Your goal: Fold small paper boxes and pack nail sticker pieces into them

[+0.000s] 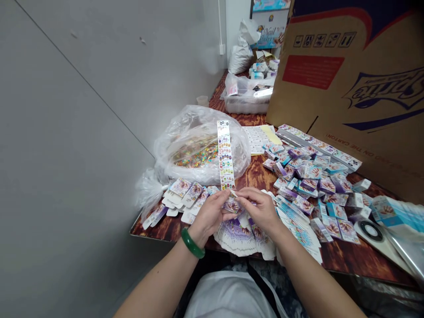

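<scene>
Close together over the table's front edge, both hands are closed around one small printed carton (pixel 232 205). My left hand (pixel 211 212), with a green bangle at the wrist, grips its left side. The fingers of my right hand (pixel 260 208) pinch at a white flap on its upper end. Just beyond the fingertips is a long strip of colourful stickers (pixel 225 154), lying against a clear plastic bag (pixel 165 150); whether a finger touches it I cannot tell. Fanned flat cartons (pixel 236 238) lie beneath my hands, and more flat cartons (pixel 180 187) lie to the left.
Folded small boxes (pixel 311 172) are heaped at the right, beside a stack of sticker strips (pixel 321 148). A large cardboard carton (pixel 314 106) stands behind them. The bag holds bright, multicoloured bits. A plastic tub (pixel 247 105) sits further back. A grey wall (pixel 82 132) borders the left.
</scene>
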Demonstrator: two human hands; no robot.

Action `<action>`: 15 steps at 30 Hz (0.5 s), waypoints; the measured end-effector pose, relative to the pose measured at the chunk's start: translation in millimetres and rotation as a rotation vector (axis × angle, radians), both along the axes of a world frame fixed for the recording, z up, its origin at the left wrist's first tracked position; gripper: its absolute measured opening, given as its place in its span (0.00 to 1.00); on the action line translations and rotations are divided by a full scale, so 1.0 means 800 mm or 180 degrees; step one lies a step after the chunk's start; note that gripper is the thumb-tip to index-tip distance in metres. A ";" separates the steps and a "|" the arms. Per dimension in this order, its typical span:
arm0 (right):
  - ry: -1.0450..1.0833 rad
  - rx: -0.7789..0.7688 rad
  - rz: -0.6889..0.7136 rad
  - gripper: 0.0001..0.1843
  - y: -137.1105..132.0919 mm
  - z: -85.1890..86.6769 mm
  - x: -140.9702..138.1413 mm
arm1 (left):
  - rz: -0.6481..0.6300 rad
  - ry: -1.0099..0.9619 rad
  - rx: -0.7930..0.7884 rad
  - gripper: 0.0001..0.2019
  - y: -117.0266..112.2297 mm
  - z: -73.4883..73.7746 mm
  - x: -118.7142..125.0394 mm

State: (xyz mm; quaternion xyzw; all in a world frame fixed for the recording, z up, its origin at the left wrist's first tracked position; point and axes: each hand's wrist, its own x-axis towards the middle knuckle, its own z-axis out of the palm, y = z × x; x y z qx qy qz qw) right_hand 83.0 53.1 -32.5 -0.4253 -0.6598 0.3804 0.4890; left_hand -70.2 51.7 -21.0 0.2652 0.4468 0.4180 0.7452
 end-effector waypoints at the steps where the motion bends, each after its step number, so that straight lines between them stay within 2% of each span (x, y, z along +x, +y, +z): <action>1: 0.0056 -0.0114 -0.0018 0.06 0.001 0.000 0.000 | -0.0040 -0.0010 0.0015 0.12 0.000 0.000 -0.001; 5: 0.0497 -0.0856 -0.0096 0.07 0.004 0.009 0.000 | -0.0126 0.0086 0.0134 0.15 -0.001 0.000 -0.007; 7: 0.0628 -0.1023 -0.0118 0.09 0.005 0.015 -0.002 | -0.0126 0.0142 0.0212 0.17 -0.001 0.000 -0.009; 11: 0.0628 -0.1013 -0.0187 0.09 0.004 0.024 -0.004 | -0.0133 0.0222 0.0364 0.18 -0.003 -0.002 -0.013; 15: 0.0442 -0.0807 -0.0249 0.08 0.000 0.021 -0.008 | -0.0147 0.0249 0.0497 0.16 -0.005 -0.008 -0.017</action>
